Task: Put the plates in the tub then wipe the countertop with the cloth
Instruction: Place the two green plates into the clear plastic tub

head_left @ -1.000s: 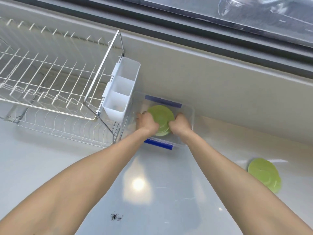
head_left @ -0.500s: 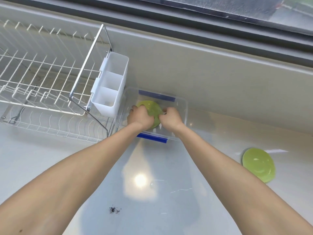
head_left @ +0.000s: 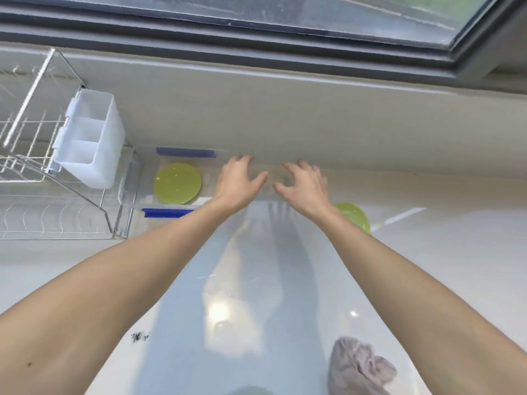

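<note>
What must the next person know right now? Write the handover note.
Left hand: open, holds nothing, above the right end of the tub.
Right hand: open, holds nothing, over the countertop.
Done: one green plate lies flat in the tub.
Left: the second green plate sits on the countertop, partly hidden behind the right wrist; put it in the tub.
Then take the cloth, crumpled at the near right, and wipe the countertop, including the dark crumbs.

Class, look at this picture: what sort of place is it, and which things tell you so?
Most likely a home kitchen counter under a window: a wire dish rack, green plates and a glossy countertop.
</note>
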